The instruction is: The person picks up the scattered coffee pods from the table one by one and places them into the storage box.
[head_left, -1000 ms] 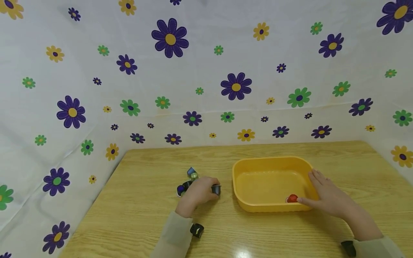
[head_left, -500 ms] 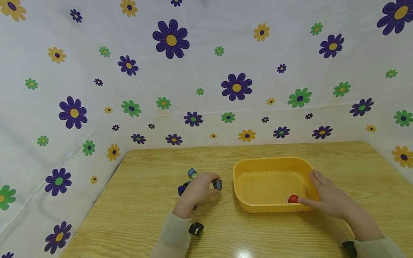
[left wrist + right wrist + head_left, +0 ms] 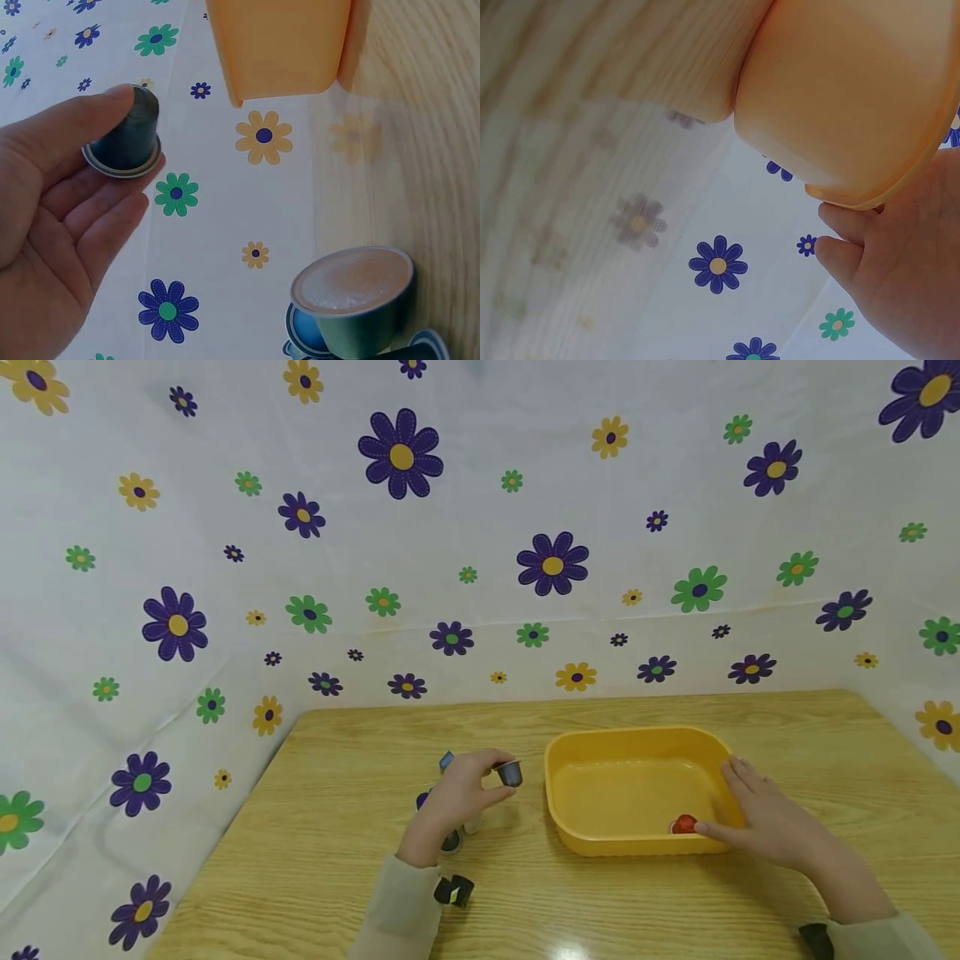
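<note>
My left hand (image 3: 459, 795) pinches a dark grey-blue coffee capsule (image 3: 510, 774) between thumb and fingers, raised above the table just left of the yellow basin (image 3: 622, 793). In the left wrist view that capsule (image 3: 127, 139) has its wide rim facing down. More capsules lie under and behind the hand, partly hidden by it, among them a blue one (image 3: 447, 761) and a dark one (image 3: 452, 842). My right hand (image 3: 776, 827) rests on the basin's right end, fingers extended along the rim and thumb at the near side. A red capsule (image 3: 684, 824) lies inside, near that thumb.
The wooden table (image 3: 337, 893) runs back to a white cloth (image 3: 465, 510) printed with flowers, which also hangs at both sides. In the left wrist view, a green capsule (image 3: 367, 322) with a pale lid sits among others at the bottom.
My left hand has lifted the dark capsule up off the pile, slightly toward the basin. The right hand keeps its place on the basin.
</note>
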The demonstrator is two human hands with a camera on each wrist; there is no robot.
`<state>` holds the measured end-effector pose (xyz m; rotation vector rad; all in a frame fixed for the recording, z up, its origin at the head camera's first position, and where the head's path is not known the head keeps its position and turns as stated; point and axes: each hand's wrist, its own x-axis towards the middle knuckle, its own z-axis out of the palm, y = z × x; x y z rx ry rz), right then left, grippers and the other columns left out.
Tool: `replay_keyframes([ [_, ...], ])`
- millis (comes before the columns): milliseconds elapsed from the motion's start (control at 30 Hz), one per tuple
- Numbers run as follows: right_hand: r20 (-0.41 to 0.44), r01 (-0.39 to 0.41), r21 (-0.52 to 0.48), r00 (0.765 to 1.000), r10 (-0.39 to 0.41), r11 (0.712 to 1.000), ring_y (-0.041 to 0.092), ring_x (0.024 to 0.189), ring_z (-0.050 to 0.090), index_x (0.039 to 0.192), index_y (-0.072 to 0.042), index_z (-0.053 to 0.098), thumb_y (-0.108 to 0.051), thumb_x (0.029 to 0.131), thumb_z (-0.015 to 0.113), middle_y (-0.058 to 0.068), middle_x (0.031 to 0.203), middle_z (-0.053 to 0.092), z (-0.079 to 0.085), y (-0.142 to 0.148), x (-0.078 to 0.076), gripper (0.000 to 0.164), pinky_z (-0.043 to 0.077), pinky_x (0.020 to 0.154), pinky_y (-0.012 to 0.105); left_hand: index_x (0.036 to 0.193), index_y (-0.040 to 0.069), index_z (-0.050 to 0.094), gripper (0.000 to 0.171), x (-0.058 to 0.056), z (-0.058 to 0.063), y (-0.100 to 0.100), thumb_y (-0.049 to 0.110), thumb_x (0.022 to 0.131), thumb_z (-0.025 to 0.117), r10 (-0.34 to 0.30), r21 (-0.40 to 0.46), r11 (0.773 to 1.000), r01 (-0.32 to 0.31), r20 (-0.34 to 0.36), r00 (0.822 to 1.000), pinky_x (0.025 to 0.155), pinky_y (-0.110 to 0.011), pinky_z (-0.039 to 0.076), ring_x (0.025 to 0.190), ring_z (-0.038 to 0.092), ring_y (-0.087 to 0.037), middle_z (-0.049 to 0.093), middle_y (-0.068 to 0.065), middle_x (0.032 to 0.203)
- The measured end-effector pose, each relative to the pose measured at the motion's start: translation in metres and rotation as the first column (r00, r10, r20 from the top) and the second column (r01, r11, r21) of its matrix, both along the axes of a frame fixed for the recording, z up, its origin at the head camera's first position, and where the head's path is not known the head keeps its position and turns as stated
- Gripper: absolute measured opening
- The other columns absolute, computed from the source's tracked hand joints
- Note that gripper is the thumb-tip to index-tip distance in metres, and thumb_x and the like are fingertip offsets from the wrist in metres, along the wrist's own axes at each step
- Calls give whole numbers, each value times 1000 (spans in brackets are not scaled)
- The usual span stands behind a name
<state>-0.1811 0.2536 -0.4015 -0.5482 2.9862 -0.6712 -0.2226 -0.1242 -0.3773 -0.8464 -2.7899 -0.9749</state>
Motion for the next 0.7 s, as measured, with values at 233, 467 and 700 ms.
replay_keyframes([
  [233,0,2,6,1000,-2,1000,48,124,11,131,19,19,-50,80,56,37,136,11,0,0,0,93,9,99,57,109,1,59,33,0,2,-2,10,78,67,-16,110,994,28,-111,994,82,-32,46,96,57,-18,61,-8,103],
  [467,1,13,15,1000,-13,1000,48,124,11,131,18,19,-51,80,56,37,136,11,0,2,-1,94,11,99,57,109,1,59,34,0,4,-1,8,77,68,-4,157,987,23,-122,993,83,-33,46,95,57,-18,61,-7,101],
  [700,2,17,14,1000,-17,1000,49,124,12,131,18,19,-52,79,56,36,136,11,1,1,0,94,12,98,58,109,1,59,34,0,4,1,9,77,69,-11,150,988,31,-134,991,82,-31,46,95,57,-18,61,-7,101],
])
